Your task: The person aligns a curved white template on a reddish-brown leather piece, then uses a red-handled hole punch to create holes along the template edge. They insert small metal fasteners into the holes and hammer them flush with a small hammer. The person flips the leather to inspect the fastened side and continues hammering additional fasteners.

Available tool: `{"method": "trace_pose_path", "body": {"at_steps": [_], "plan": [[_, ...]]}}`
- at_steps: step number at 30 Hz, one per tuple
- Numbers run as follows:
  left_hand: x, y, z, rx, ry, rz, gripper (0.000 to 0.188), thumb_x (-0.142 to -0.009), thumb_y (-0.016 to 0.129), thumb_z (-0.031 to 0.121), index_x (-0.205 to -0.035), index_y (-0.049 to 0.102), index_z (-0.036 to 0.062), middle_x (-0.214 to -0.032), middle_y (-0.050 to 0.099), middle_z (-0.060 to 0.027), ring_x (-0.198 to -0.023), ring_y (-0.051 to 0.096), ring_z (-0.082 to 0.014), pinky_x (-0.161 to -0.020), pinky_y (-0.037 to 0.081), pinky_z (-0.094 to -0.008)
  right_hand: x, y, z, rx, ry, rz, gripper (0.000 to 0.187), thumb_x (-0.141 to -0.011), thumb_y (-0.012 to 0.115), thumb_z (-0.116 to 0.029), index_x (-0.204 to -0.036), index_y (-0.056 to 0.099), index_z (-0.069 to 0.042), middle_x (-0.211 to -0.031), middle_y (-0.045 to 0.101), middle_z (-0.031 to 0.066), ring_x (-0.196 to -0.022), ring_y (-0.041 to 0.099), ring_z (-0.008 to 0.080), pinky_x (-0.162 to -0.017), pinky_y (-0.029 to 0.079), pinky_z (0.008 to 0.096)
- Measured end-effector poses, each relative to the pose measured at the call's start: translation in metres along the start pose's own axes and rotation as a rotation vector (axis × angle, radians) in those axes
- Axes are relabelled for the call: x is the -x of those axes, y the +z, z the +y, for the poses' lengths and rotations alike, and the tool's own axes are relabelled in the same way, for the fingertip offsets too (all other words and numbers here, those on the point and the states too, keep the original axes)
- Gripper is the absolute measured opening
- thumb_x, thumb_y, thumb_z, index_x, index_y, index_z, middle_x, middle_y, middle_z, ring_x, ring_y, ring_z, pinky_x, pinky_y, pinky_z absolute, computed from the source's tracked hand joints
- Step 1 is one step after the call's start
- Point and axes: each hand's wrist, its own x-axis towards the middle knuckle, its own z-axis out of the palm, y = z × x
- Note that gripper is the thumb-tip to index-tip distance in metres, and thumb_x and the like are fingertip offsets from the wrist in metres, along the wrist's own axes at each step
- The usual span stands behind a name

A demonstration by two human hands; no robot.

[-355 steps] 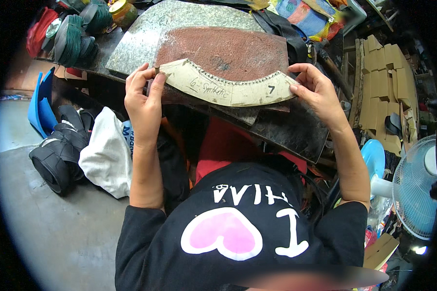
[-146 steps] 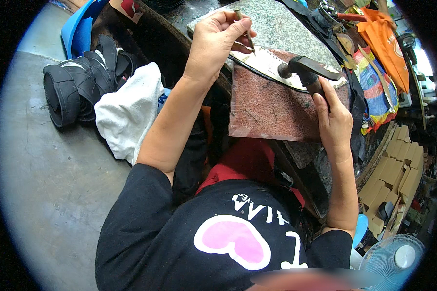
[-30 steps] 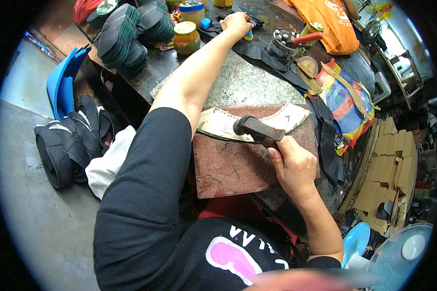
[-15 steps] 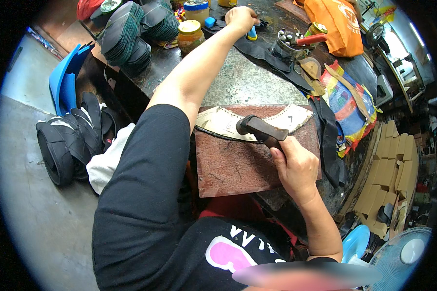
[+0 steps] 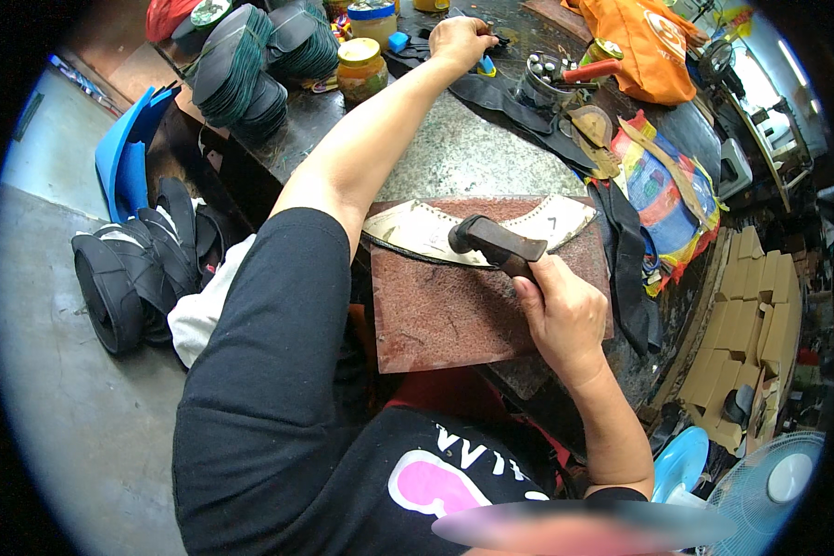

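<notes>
My right hand [image 5: 570, 315] is wrapped around the handle of a hammer [image 5: 505, 246]. Its dark metal head lies over a curved cream piece [image 5: 406, 228] with a row of small holes along its upper edge and a black lower edge. That piece rests across the top of a reddish-brown board [image 5: 449, 320] in front of me. My left arm stretches to the far side of the table, where my left hand [image 5: 461, 42] has its fingers pinched together beside a dark strap [image 5: 502, 100]. What they hold, if anything, is too small to make out.
Lidded jars [image 5: 361, 69] and stacks of dark shoe-sole shapes [image 5: 227, 69] stand at the far left. Toward the right are a tool-filled container [image 5: 539, 91], an orange bag [image 5: 653, 56] and a colourful woven sack [image 5: 658, 195]. A fan [image 5: 774, 491] stands at lower right.
My left hand stays at the far side of the table, with only a slight shift in its pose. The hammer and the curved piece look nearly unmoved; the view has shifted a little.
</notes>
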Motion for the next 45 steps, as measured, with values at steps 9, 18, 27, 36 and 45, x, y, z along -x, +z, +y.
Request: {"method": "trace_pose_path", "body": {"at_steps": [9, 18, 27, 36, 45], "plan": [[0.018, -0.015, 0.003, 0.011, -0.018, -0.104, 0.035, -0.077, 0.078, 0.047, -0.102, 0.079, 0.0226, -0.091, 0.075, -0.0059, -0.088, 0.072, -0.025, -0.082, 0.054, -0.0385, 0.0, -0.001, 0.0, -0.001, 0.013, -0.019, 0.036, -0.09, 0.067, -0.025, -0.123, 0.06, -0.013, -0.086, 0.065, 0.0095, -0.068, 0.066, 0.0311, -0.058, 0.052, 0.0405], [0.007, -0.015, 0.01, 0.269, -0.023, 0.038, 0.032, -0.077, 0.078, 0.044, -0.095, 0.077, 0.0167, -0.089, 0.075, -0.0059, -0.081, 0.072, -0.0238, -0.076, 0.054, -0.0372, -0.001, -0.001, 0.002, -0.007, 0.004, -0.006, 0.032, -0.09, 0.067, -0.023, -0.119, 0.061, -0.012, -0.1, 0.069, 0.0111, -0.077, 0.069, 0.0332, -0.063, 0.055, 0.0404], [0.007, -0.04, 0.039, 0.932, -0.238, 0.004, 0.016, -0.084, 0.075, 0.016, -0.086, 0.069, 0.001, -0.075, 0.068, -0.0066, -0.06, 0.064, -0.0146, -0.055, 0.051, -0.0296, 0.001, 0.002, 0.001, 0.019, -0.004, 0.03, 0.032, -0.091, 0.067, -0.026, -0.12, 0.062, -0.013, -0.104, 0.07, 0.0109, -0.081, 0.07, 0.0328, -0.066, 0.056, 0.0404], [0.032, -0.102, 0.048, 1.015, -0.165, -0.096, 0.017, -0.086, 0.074, 0.015, -0.08, 0.067, 0.0005, -0.068, 0.067, -0.0059, -0.06, 0.063, -0.0137, -0.055, 0.049, -0.0279, 0.003, 0.004, 0.002, 0.02, -0.011, 0.058, 0.033, -0.092, 0.066, -0.028, -0.122, 0.064, -0.013, -0.109, 0.071, 0.0115, -0.088, 0.071, 0.0316, -0.072, 0.057, 0.0398], [0.221, -0.236, 0.051, 0.778, -0.137, -0.093, 0.014, -0.094, 0.066, 0.017, -0.094, 0.066, 0.003, -0.081, 0.069, -0.0045, -0.075, 0.066, -0.0142, -0.071, 0.052, -0.0284, 0.005, 0.009, 0.004, 0.023, 0.019, 0.057, 0.031, -0.095, 0.062, -0.031, -0.124, 0.063, -0.019, -0.105, 0.071, 0.0103, -0.086, 0.071, 0.0321, -0.07, 0.056, 0.0421]]}}
